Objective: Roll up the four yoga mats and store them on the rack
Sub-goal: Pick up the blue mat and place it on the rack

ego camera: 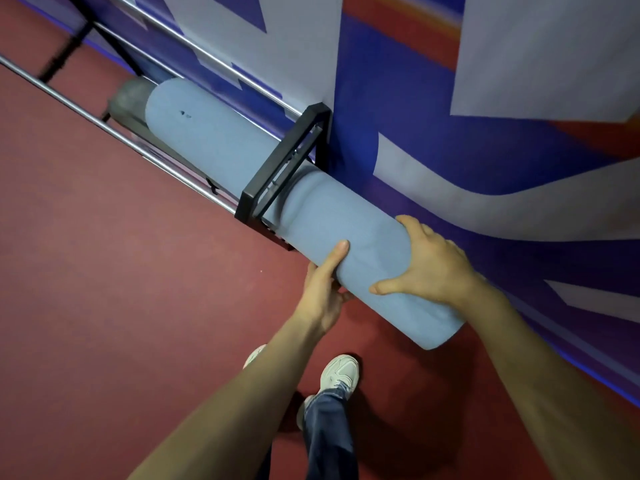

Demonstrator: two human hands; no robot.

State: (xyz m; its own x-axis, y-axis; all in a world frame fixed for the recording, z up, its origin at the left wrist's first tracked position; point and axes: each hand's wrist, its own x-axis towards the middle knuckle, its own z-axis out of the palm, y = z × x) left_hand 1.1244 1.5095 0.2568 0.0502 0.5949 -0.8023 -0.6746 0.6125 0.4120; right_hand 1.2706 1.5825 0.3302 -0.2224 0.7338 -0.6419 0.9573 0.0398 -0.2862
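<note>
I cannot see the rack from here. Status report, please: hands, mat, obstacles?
Both hands grip rolled blue mat: left hand beneath, right hand on top. Mat reaches into rack's black end frame. Grey roll lies at far end.

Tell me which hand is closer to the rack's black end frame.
Left. The left hand grips the rolled blue mat just short of the black end frame; the right hand holds the mat farther back, toward its free end.

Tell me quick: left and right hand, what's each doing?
Left hand: grips the rolled blue mat, thumb up its side.
Right hand: grips the same mat from above.
</note>
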